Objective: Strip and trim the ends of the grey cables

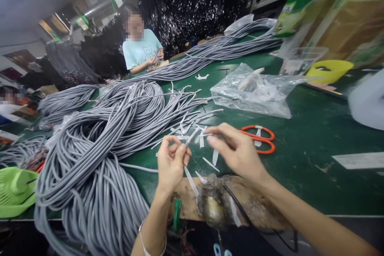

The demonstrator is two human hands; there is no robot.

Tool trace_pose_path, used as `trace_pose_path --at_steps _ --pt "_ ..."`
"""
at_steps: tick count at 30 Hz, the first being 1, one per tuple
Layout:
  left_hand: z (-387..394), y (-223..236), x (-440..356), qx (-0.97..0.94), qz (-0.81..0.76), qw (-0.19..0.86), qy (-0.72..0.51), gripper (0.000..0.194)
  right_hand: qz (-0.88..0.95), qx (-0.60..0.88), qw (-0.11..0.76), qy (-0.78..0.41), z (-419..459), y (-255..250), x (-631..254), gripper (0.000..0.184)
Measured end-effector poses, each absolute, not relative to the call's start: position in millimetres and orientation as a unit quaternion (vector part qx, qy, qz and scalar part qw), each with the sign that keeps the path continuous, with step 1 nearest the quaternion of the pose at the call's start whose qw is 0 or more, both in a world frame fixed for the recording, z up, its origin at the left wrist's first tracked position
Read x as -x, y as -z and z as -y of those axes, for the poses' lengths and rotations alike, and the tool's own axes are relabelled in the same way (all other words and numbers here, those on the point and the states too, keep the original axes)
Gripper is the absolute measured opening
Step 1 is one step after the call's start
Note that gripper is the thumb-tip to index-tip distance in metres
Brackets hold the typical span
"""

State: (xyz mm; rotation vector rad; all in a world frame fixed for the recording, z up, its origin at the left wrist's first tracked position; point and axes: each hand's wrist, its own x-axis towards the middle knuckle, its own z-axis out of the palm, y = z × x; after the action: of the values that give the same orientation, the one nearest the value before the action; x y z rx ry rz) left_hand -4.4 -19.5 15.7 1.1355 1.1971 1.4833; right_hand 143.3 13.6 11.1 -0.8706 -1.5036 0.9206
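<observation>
My left hand [172,162] pinches a grey cable [192,137] near its end, which points up and right. Close to that end my right hand [237,150] has its thumb and forefinger together, slightly blurred. A thin pale piece shows at its fingertips, too small to make out. White strips [215,157] lie scattered on the table under and between both hands. Scissors with orange handles [265,141] rest beyond my right hand, their blades hidden behind it. A large bundle of grey cables [99,144] is heaped to the left of my left hand.
A wooden board [249,196] with a rounded metal piece [213,208] and a black cord lies at the near edge. Behind are a clear plastic bag [255,92], a yellow bowl [330,70] and a green can [295,14]. A green fan [15,192] stands left. Across the table sits a person [144,50].
</observation>
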Motion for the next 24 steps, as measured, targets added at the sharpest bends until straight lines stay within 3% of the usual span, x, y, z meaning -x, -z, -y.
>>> trace_pose_path --at_steps 3,9,14,17,21,24 --pt "22.2 -17.5 2.9 -0.479 -0.462 0.483 -0.569 0.036 0.683 0.326 0.482 -0.442 -14.5 -3.7 -135.0 0.019" --pt "24.3 -19.4 6.5 -0.472 -0.473 0.536 -0.517 0.036 0.665 0.337 0.464 -0.478 -13.9 -2.6 -133.9 0.031" --pt "22.1 -15.8 10.8 -0.488 -0.442 0.543 -0.521 0.038 0.679 0.305 0.408 -0.529 -14.9 -8.5 -133.9 0.028" --pt "21.6 -13.6 11.5 -0.512 -0.454 0.522 -0.51 0.037 0.708 0.347 0.432 -0.438 -17.8 -7.2 -137.0 0.021" --pt "23.5 -13.5 14.0 -0.522 -0.462 0.473 -0.539 0.04 0.656 0.455 0.539 -0.268 -22.6 -7.7 -148.3 0.016" --pt "24.9 -15.0 14.7 -0.54 -0.482 0.4 -0.562 0.036 0.622 0.43 0.559 -0.339 -21.0 -12.4 -152.6 0.024"
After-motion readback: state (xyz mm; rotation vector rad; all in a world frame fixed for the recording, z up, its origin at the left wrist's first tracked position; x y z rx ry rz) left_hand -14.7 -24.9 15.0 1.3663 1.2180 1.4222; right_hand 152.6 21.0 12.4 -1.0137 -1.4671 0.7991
